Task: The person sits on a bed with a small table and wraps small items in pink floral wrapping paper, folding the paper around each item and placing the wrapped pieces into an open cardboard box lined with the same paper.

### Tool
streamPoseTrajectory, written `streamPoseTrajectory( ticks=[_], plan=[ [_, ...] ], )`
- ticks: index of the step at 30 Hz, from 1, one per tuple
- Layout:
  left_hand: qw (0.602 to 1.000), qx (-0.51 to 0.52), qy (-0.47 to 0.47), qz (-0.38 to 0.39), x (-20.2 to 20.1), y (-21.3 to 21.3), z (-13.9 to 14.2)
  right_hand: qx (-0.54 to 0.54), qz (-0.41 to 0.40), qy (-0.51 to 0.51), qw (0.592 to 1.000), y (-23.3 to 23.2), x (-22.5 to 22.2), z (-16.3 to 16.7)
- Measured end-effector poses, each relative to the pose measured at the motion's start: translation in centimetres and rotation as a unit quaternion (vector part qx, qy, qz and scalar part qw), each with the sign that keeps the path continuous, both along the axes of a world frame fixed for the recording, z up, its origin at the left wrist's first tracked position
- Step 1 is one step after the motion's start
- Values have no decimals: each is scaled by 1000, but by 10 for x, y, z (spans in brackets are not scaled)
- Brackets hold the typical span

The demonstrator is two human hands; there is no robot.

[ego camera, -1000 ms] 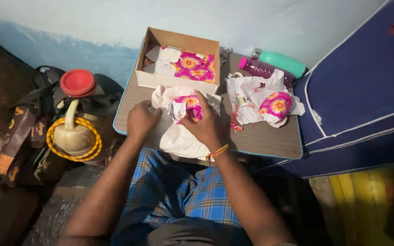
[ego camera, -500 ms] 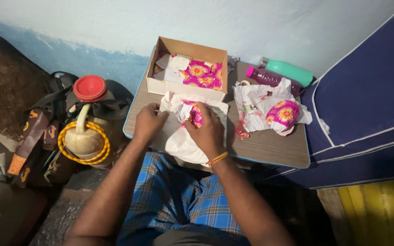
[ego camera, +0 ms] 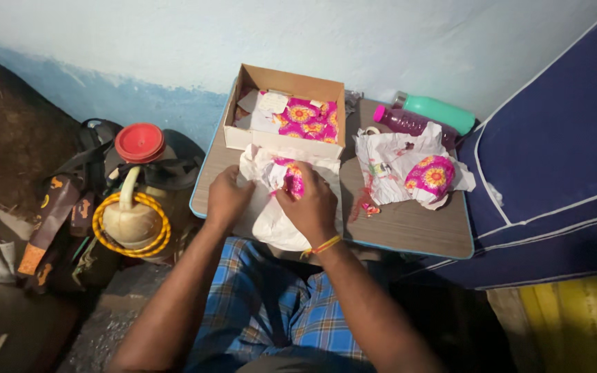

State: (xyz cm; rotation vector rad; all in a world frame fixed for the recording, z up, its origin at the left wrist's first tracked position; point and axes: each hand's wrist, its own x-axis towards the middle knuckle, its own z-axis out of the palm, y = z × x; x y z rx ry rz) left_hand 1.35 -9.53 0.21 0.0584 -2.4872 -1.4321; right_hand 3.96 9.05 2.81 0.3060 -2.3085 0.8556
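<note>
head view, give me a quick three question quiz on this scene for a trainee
1. True or false: the box is shut.
2. What do the left hand and right hand both touch? A) the green bottle B) the white paper C) the red lid
3. Which wrist wears the band?

Key
1. False: it stands open, with pink flowered pieces inside.
2. B: both hands are on the paper, which wraps a pink piece.
3. The right.
</note>
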Motion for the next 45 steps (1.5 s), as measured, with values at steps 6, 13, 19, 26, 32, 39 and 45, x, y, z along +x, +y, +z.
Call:
streamPoseTrajectory(
  ticks=[6,13,19,26,32,39,45],
  plan=[
    [1000,3,1,-13,6,-2,5,-7,-13,-12,1000,8,4,-4],
    [984,39,-166,-55,34,-25,15,-36,-12,-9,999,6,5,2],
    [953,232,-140,-139,44,-37,3,-77,-48,4,996,7,9,-2],
    [997,-45,-43,-52,15,-37,29,-186,22,28,982,36,-1,2],
    [953,-128,-170,-217,-52,-59,58,-237,251,-284,894,90,4,39],
    [902,-284,-71,-318,-105,-30,86,-76,391,-241,885,68,-8,59],
    [965,-194,100,-145,-85,6,74,-74,384,-346,853,46,-20,55]
  ],
)
